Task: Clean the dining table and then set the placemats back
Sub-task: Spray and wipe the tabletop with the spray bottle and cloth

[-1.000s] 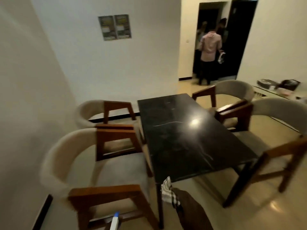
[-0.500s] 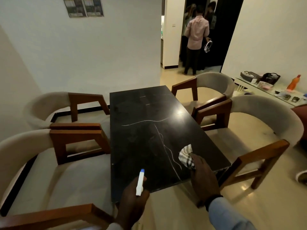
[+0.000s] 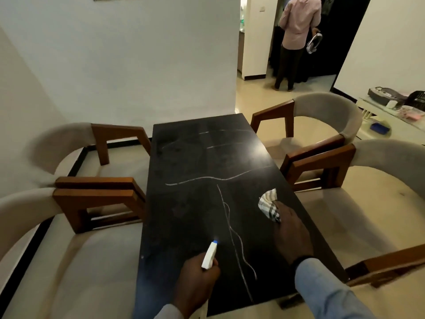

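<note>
Black dining table (image 3: 195, 203), white veins across glossy top; checked cloth (image 3: 269, 203) pressed on right side

The black counter (image 3: 202, 162) lies bare from its far edge to mid-length, open to a sweeping pass. Chairs (image 3: 101, 196) crowd both long edges. Near the right edge the cloth (image 3: 268, 203) occupies the surface.
</note>
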